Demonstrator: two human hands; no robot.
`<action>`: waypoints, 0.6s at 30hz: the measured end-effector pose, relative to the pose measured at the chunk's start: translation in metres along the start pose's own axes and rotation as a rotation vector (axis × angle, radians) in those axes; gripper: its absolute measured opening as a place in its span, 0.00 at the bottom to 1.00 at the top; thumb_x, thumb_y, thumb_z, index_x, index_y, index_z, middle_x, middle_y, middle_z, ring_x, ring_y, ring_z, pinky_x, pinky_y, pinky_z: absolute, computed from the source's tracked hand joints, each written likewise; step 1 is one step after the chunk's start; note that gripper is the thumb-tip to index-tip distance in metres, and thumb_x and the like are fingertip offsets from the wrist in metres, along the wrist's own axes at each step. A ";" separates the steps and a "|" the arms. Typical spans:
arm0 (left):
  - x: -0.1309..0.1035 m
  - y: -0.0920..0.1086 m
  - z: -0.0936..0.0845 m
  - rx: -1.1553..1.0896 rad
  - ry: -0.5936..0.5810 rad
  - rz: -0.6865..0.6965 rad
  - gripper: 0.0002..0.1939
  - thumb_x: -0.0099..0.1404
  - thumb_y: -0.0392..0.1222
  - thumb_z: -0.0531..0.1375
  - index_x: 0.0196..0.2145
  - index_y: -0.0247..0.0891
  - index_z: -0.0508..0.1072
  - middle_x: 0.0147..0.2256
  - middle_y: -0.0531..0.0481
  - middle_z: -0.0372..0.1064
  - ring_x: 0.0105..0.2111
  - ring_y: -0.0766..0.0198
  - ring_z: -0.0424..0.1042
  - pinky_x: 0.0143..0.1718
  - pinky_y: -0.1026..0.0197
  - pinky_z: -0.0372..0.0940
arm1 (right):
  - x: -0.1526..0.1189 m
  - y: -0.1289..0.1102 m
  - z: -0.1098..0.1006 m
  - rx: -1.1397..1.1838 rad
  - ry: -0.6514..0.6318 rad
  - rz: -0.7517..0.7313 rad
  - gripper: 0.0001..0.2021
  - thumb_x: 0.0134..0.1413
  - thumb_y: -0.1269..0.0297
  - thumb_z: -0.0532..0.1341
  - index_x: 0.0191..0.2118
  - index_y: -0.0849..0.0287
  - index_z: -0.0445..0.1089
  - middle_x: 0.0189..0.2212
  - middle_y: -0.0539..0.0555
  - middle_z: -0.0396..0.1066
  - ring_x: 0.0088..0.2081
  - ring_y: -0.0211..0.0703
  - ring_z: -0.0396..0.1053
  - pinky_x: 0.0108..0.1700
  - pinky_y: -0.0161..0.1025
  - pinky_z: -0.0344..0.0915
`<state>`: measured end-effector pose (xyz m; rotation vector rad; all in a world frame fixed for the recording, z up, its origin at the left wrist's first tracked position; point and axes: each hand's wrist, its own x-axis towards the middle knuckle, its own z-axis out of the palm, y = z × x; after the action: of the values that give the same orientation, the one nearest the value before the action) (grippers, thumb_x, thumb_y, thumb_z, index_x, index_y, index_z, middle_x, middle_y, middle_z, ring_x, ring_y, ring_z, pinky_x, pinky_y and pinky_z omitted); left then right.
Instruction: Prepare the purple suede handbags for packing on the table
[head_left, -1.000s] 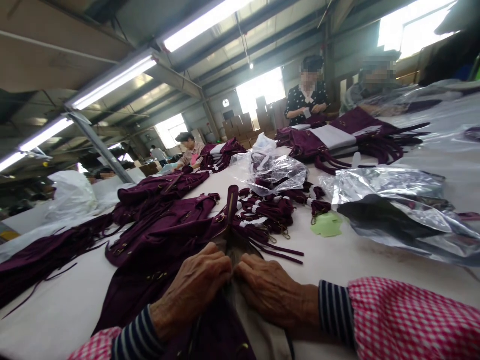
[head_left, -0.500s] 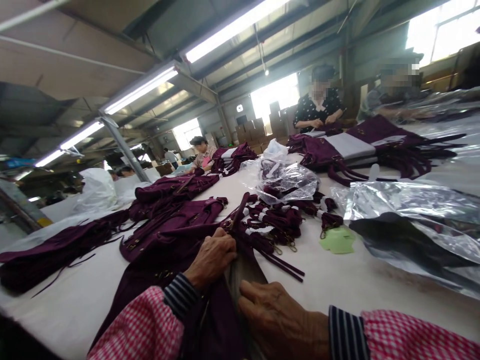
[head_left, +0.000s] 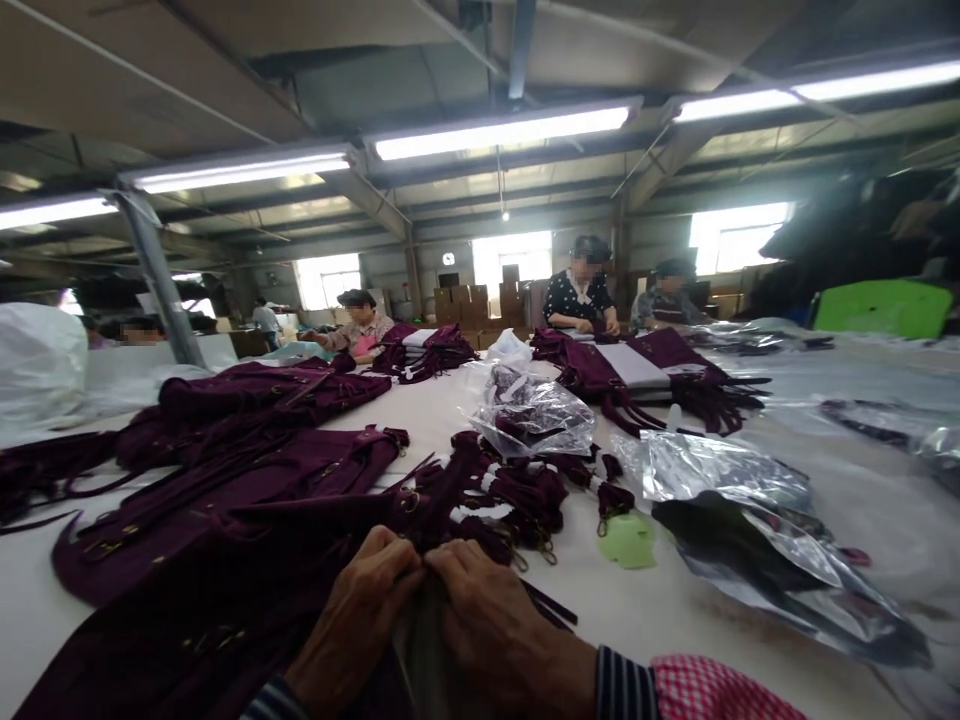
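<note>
1. Left hand (head_left: 367, 590): fingers curled, gripping the rim of the purple bag (head_left: 255, 620). Right hand (head_left: 495, 620): same, on the other side of the opening (head_left: 420, 655). Exact pinch hidden under the knuckles.
2. Change: half a second ago hands were apart, right one lower down the opening. Now fingertips meet, or nearly so, at its far end. Camera view has also levelled.
3. My read: both hands are now working one spot of the rim, not two sides separately.
4. Bag location: on the white table (head_left: 637, 640), front centre, spread out to the left. Only a dim strip of the inside shows; can't tell if anything's in there.
5. Just beyond the hands: purple strap bundles (head_left: 536, 495), white wraps, metal clips.
6. Behind those: clear plastic bag (head_left: 540, 415), dark purple pieces inside.
7. Right: silver pouch (head_left: 757, 560), lying flat, dark patch on its near side; contents not readable. Green scrap (head_left: 628, 541) beside it.
8. Further back: stacked purple bags with white paper (head_left: 634, 366) around them.
</note>
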<state>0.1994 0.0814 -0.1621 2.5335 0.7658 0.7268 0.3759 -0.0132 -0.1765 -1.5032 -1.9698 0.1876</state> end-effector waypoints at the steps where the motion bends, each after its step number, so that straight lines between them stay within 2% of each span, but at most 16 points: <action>1: -0.001 -0.002 0.000 -0.016 0.003 0.010 0.15 0.74 0.46 0.52 0.30 0.40 0.68 0.35 0.50 0.64 0.35 0.61 0.68 0.39 0.59 0.65 | 0.007 0.003 -0.001 0.054 -0.016 0.037 0.21 0.54 0.73 0.55 0.54 0.60 0.69 0.49 0.58 0.73 0.50 0.49 0.69 0.55 0.43 0.64; 4: 0.001 -0.005 0.001 -0.041 -0.011 -0.007 0.15 0.74 0.47 0.52 0.30 0.40 0.68 0.34 0.51 0.63 0.35 0.61 0.68 0.39 0.59 0.64 | 0.022 0.015 -0.009 0.232 -0.020 0.092 0.16 0.53 0.75 0.54 0.43 0.59 0.75 0.41 0.54 0.76 0.44 0.43 0.72 0.48 0.36 0.65; 6: 0.003 -0.004 0.002 -0.036 -0.039 -0.052 0.15 0.74 0.46 0.52 0.31 0.39 0.68 0.33 0.51 0.63 0.35 0.61 0.68 0.38 0.58 0.63 | 0.028 0.024 -0.024 0.225 -0.015 0.142 0.15 0.53 0.76 0.54 0.39 0.59 0.77 0.37 0.52 0.77 0.40 0.41 0.73 0.45 0.34 0.64; 9: 0.007 0.000 0.000 -0.028 -0.079 -0.070 0.13 0.74 0.44 0.52 0.31 0.40 0.68 0.34 0.52 0.63 0.37 0.60 0.67 0.39 0.58 0.62 | 0.035 0.036 -0.054 -0.144 0.043 0.257 0.13 0.57 0.75 0.54 0.41 0.59 0.76 0.39 0.54 0.77 0.43 0.43 0.73 0.46 0.36 0.63; 12: 0.007 0.003 -0.003 0.001 -0.094 -0.050 0.11 0.73 0.41 0.53 0.31 0.39 0.67 0.35 0.52 0.64 0.38 0.60 0.67 0.39 0.58 0.61 | 0.046 0.048 -0.075 -0.549 -0.033 0.308 0.10 0.61 0.67 0.58 0.45 0.61 0.73 0.44 0.60 0.75 0.48 0.50 0.71 0.48 0.40 0.62; 15: 0.006 0.003 -0.005 0.057 -0.112 -0.024 0.06 0.69 0.35 0.55 0.33 0.40 0.68 0.35 0.51 0.65 0.41 0.58 0.67 0.40 0.58 0.60 | 0.057 0.056 -0.080 -0.630 -0.144 0.327 0.10 0.56 0.67 0.62 0.44 0.64 0.73 0.43 0.62 0.75 0.46 0.52 0.72 0.45 0.41 0.62; 18: 0.006 0.001 -0.005 0.079 -0.132 0.000 0.05 0.68 0.34 0.56 0.34 0.40 0.69 0.36 0.51 0.67 0.43 0.58 0.67 0.41 0.59 0.61 | 0.062 0.054 -0.085 -0.628 -0.160 0.357 0.09 0.49 0.69 0.64 0.38 0.64 0.76 0.38 0.62 0.77 0.41 0.52 0.73 0.39 0.39 0.60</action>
<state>0.2014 0.0847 -0.1557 2.6216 0.7626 0.5325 0.4601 0.0389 -0.1106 -2.3037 -1.9647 -0.1897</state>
